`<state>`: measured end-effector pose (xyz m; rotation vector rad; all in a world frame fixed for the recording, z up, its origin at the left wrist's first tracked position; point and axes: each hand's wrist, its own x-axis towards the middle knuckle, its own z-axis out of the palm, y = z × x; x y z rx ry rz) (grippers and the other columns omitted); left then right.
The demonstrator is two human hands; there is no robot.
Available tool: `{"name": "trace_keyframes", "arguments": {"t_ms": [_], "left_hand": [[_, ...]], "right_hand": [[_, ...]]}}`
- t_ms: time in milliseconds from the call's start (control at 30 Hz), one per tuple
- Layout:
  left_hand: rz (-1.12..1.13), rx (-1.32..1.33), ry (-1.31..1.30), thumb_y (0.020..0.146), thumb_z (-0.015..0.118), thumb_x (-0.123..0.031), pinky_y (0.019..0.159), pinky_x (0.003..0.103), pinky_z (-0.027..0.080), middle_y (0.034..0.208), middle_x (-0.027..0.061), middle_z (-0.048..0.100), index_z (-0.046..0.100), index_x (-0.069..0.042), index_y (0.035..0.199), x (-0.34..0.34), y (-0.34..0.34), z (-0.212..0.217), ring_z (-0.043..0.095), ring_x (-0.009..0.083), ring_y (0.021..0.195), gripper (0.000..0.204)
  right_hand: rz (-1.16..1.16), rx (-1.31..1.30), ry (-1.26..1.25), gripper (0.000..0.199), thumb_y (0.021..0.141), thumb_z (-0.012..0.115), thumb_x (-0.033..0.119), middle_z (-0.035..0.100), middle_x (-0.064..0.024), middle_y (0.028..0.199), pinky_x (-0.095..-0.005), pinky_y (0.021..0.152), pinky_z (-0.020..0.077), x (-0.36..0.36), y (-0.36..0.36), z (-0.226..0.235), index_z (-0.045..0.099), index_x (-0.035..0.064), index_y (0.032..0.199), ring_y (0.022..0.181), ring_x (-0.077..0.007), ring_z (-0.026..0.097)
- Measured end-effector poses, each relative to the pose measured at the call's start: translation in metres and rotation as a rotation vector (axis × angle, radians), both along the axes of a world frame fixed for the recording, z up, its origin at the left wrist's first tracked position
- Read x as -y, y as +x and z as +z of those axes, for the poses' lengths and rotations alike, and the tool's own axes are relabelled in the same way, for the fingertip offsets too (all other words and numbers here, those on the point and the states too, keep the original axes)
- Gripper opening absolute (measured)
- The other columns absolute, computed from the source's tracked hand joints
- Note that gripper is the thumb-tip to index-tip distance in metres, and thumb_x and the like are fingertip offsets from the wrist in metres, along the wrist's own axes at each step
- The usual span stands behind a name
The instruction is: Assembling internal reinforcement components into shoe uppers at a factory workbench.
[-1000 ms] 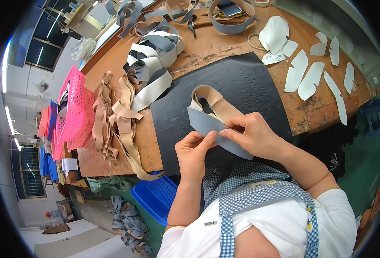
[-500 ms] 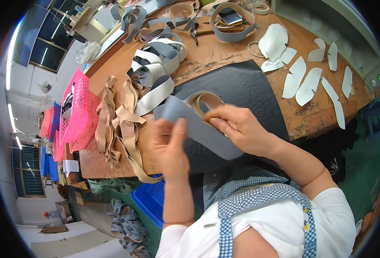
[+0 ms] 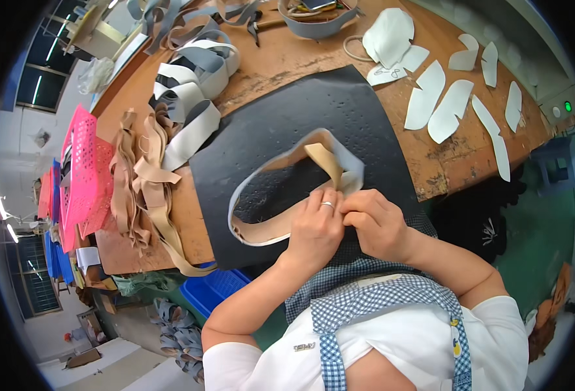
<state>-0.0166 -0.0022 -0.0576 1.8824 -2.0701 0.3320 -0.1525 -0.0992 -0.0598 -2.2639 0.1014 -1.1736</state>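
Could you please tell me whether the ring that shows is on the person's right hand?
No, the silver-coloured ring sits on a finger of the left hand.

Left hand (image 3: 317, 227): gripping the looped grey-and-tan band (image 3: 265, 232), just below centre
Right hand (image 3: 380, 225): pinching the band close beside the left
Black mat (image 3: 287, 107): beneath the band, centre of frame
Tan strips (image 3: 123, 189): bunched left of centre
Pink basket (image 3: 90, 192): far left
White cut pieces (image 3: 451, 112): upper right
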Motion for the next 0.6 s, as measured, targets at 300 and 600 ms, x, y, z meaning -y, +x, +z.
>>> {"name": "trace_keyframes", "arguments": {"t_ms": [300,600], "left_hand": [[0.382,-0.729,-0.163,0.085,0.065,0.004,0.061,0.031,0.054,0.087,0.0124,0.063,0.066,-0.002,0.101,-0.005,0.002,-0.014,0.065,0.0264,0.068,0.017],[0.553,-0.897,-0.196,0.083,0.063,0.007,0.088,0.04,0.051,0.099,0.0167,0.066,0.065,0.003,0.109,-0.034,0.001,-0.026,0.065,0.0323,0.098,0.027]], "right_hand": [[-0.178,-0.349,0.049,0.029,0.073,0.062,-0.009,0.057,-0.0182,0.103,-0.0399,0.083,0.0527,0.016,0.009,-0.004,0.059,-0.0076,0.102,0.095,-0.036,0.061],[-0.182,-0.483,0.028,0.037,0.076,0.066,-0.005,0.056,-0.0166,0.107,-0.0424,0.087,0.0497,0.019,0.017,0.001,0.058,-0.0037,0.113,0.1,-0.0362,0.059]]}}
